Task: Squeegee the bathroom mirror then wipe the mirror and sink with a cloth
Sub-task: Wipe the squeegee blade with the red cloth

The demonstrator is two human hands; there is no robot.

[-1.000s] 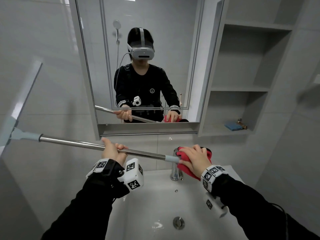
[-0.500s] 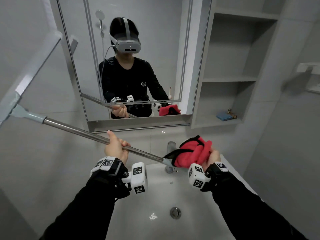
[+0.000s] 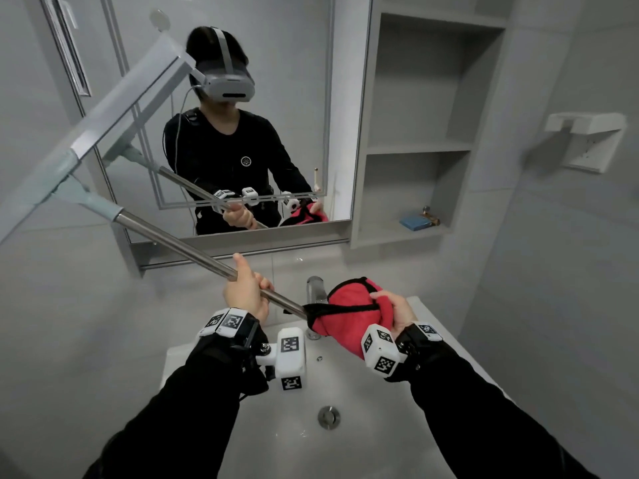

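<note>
Since a second ago the squeegee (image 3: 103, 133) has swung up and rightward: its blade, then off at the left wall, now lies across the mirror's (image 3: 276, 150) upper left part, one end past the mirror's left edge. View has also turned left and closed in.

Squeegee: blade runs on a slant, low at the left, high toward the mirror's top centre. Whether the rubber touches the glass I cannot tell. Pole (image 3: 179, 243) runs from the blade's middle down and right to my hands, crossing the mirror's lower left corner.

Left hand (image 3: 247, 293): clenched round the pole at mid-length, thumb lying up along it. The hand nearer the blade, so it steers.

Right hand (image 3: 394, 311): grasping the bunched red cloth (image 3: 349, 316), fingers curled into it. The pole's butt end goes in under the cloth, so this hand seems to hold both; the grip on the pole itself is hidden.

Both hands hang over the sink's (image 3: 345, 451) back edge, right one just in front of the tap (image 3: 314, 288).

Judgement: squeegee step at its start, cloth work not begun. Blade lies up and left of both hands, pole axis diagonal. Coming stroke wants the blade squared to the top edge, then drawn down toward the bottom edge.

Shelves (image 3: 418, 146) right of mirror, blue item (image 3: 413, 221) on the lowest.
</note>
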